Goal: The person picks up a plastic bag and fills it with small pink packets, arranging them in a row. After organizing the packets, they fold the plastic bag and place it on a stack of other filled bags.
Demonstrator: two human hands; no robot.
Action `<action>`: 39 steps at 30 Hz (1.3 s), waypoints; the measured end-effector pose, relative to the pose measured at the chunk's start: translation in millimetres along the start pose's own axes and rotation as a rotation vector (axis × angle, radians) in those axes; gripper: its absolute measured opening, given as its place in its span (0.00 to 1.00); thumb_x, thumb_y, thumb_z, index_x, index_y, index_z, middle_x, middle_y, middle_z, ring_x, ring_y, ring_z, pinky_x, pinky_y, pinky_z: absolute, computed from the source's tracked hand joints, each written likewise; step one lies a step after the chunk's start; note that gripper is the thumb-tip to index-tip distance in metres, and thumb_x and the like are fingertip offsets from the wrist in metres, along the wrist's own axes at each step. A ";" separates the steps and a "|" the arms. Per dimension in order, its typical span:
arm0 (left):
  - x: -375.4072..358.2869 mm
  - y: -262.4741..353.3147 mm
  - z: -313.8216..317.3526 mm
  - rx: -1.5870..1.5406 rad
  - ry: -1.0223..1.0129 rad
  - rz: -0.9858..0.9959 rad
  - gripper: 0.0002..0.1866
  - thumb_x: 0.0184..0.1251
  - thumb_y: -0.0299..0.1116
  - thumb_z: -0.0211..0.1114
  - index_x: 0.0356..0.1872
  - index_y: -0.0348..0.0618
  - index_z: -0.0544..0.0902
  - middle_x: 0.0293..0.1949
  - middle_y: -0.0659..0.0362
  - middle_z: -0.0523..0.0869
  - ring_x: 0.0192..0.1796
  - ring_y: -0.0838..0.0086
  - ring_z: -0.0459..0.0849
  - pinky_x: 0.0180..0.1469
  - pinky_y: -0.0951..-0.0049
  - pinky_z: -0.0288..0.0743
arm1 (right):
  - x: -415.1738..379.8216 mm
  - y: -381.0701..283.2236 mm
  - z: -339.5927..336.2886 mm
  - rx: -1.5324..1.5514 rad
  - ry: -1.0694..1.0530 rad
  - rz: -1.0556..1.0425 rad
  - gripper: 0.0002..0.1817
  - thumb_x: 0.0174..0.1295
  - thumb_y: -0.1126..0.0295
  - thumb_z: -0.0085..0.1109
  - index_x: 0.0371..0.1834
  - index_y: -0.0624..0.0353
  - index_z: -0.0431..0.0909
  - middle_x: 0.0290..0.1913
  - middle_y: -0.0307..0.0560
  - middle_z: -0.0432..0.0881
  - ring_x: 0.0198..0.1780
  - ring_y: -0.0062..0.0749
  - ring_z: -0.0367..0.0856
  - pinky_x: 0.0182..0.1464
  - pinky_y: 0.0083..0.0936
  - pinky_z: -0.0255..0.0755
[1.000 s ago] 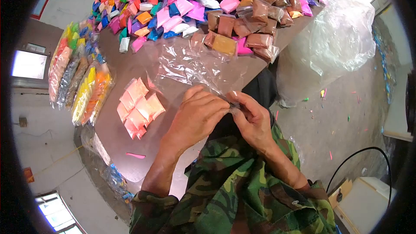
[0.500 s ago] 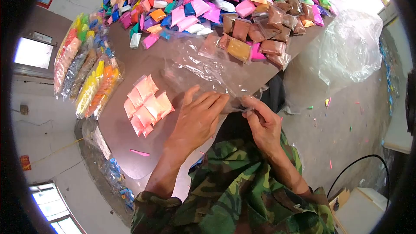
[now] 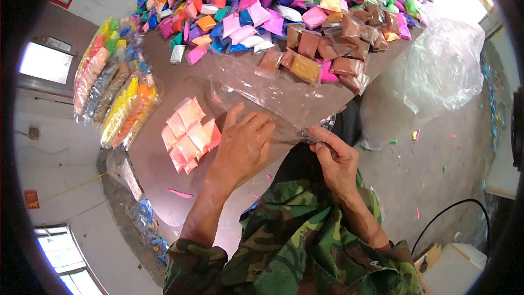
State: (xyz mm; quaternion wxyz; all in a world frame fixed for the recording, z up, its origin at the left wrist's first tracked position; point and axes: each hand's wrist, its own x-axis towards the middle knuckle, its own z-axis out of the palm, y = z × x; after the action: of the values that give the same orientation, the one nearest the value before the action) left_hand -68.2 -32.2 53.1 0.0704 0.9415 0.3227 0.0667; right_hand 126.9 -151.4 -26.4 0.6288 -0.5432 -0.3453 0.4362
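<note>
A clear plastic bag [image 3: 256, 88] lies spread over the near part of the table, in front of my body. My right hand [image 3: 337, 159] pinches the bag's near right corner between thumb and fingers. On the bag's near left part rests my left hand [image 3: 243, 147], its fingers stretched out and slightly apart. Just left of that hand is a flat cluster of salmon-pink packets [image 3: 189, 134], laid close together in rows. Whatever is under my left palm is hidden.
Many colourful packets [image 3: 240, 16] are heaped at the table's far side, with brown packets [image 3: 346, 43] at its right. Filled long bags [image 3: 117, 87] lie at the left edge. A large clear bag [image 3: 431, 76] stands at right. A pink strip [image 3: 179, 193] lies nearby.
My left hand has slid a little left, away from my right hand, with its fingers on the bag. The bag lies flatter and more stretched out. My right hand keeps its pinch.
</note>
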 end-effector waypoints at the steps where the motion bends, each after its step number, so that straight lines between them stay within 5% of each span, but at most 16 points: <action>1: -0.3 -0.6 -1.3 0.010 -0.004 -0.003 0.16 0.61 0.28 0.69 0.51 0.43 0.85 0.54 0.58 0.85 0.64 0.67 0.81 0.80 0.48 0.55 | 0.0 -0.4 0.8 0.013 -0.002 0.010 0.17 0.73 0.85 0.55 0.61 0.67 0.85 0.61 0.46 0.86 0.51 0.20 0.83 0.52 0.17 0.78; 5: -5.1 1.9 -4.2 -0.017 0.029 -0.003 0.20 0.61 0.28 0.70 0.57 0.42 0.85 0.58 0.57 0.85 0.65 0.65 0.80 0.81 0.46 0.54 | -0.8 -2.8 1.1 -0.004 0.003 0.025 0.16 0.73 0.85 0.57 0.61 0.66 0.84 0.62 0.43 0.85 0.51 0.18 0.82 0.52 0.16 0.76; 11: -26.1 10.8 -41.5 -0.105 0.289 -0.134 0.19 0.60 0.25 0.73 0.54 0.46 0.90 0.59 0.55 0.88 0.66 0.59 0.83 0.74 0.50 0.69 | -1.8 3.2 -1.0 0.023 -0.021 0.033 0.15 0.73 0.84 0.57 0.61 0.69 0.83 0.62 0.42 0.84 0.54 0.18 0.81 0.55 0.15 0.75; 12: -36.8 -2.0 -41.0 -0.004 0.345 -0.189 0.18 0.60 0.27 0.76 0.53 0.46 0.90 0.56 0.55 0.89 0.59 0.61 0.88 0.63 0.57 0.80 | -1.8 3.3 -1.0 0.025 -0.019 0.027 0.15 0.73 0.84 0.57 0.61 0.69 0.83 0.62 0.42 0.84 0.54 0.18 0.82 0.55 0.15 0.75; 15: -71.0 -54.7 -37.4 -0.144 0.390 -0.557 0.17 0.62 0.29 0.75 0.53 0.43 0.90 0.54 0.53 0.90 0.51 0.66 0.90 0.51 0.63 0.84 | -1.9 3.6 0.5 0.017 -0.011 0.008 0.16 0.72 0.85 0.57 0.61 0.69 0.83 0.62 0.42 0.84 0.54 0.18 0.82 0.55 0.15 0.75; 18: -90.5 -78.0 -37.9 -0.140 0.233 -0.720 0.15 0.68 0.32 0.71 0.54 0.44 0.90 0.53 0.53 0.90 0.47 0.62 0.91 0.49 0.65 0.85 | -1.9 7.8 0.1 -0.020 -0.006 -0.027 0.16 0.72 0.85 0.57 0.60 0.68 0.84 0.61 0.42 0.85 0.53 0.18 0.82 0.55 0.15 0.75; 30: -83.9 -88.4 -36.6 -0.277 0.146 -0.510 0.18 0.63 0.35 0.75 0.53 0.40 0.89 0.49 0.53 0.90 0.44 0.66 0.91 0.48 0.66 0.85 | -1.3 18.0 -1.6 0.022 0.001 -0.072 0.16 0.71 0.85 0.58 0.60 0.67 0.85 0.64 0.46 0.86 0.58 0.21 0.83 0.59 0.17 0.76; 39: -66.5 -86.5 -35.6 -0.268 -0.032 -0.637 0.21 0.60 0.39 0.75 0.52 0.40 0.87 0.52 0.49 0.90 0.53 0.55 0.89 0.58 0.60 0.82 | -1.5 14.0 -2.5 -0.001 -0.013 -0.071 0.18 0.71 0.87 0.56 0.61 0.67 0.84 0.65 0.48 0.85 0.59 0.23 0.83 0.60 0.18 0.76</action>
State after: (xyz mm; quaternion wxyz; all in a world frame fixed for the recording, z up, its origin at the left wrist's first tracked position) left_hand -178.1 -2.4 67.5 0.2158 0.7768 0.5876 0.0683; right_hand 126.2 -153.3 -40.6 0.6414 -0.5282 -0.3687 0.4167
